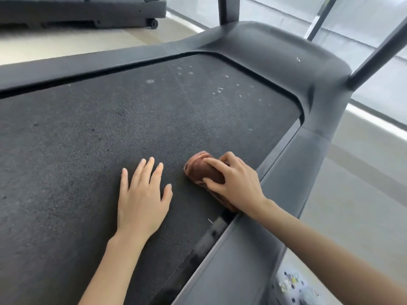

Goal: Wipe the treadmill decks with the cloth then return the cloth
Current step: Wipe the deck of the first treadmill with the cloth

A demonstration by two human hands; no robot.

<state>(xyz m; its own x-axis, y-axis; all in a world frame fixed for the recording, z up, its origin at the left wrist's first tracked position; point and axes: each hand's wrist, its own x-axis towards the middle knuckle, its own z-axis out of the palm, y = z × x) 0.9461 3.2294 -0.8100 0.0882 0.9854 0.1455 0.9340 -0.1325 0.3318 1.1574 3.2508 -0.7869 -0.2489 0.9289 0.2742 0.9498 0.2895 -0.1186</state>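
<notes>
The dark treadmill deck (92, 137) fills most of the view, with pale specks near its far end. A folded brown cloth (199, 170) lies on the belt close to the right side rail. My right hand (233, 181) grips the cloth, fingers and thumb curled round it, and covers its near part. To the left of the cloth, my left hand (142, 194) lies flat on the belt with fingers spread and holds nothing.
The grey side rail (271, 194) runs along the right of the belt, and the motor hood (275, 51) curves across the far end. Two uprights (228, 9) rise from the hood. A second treadmill (88, 12) stands at the upper left on pale floor.
</notes>
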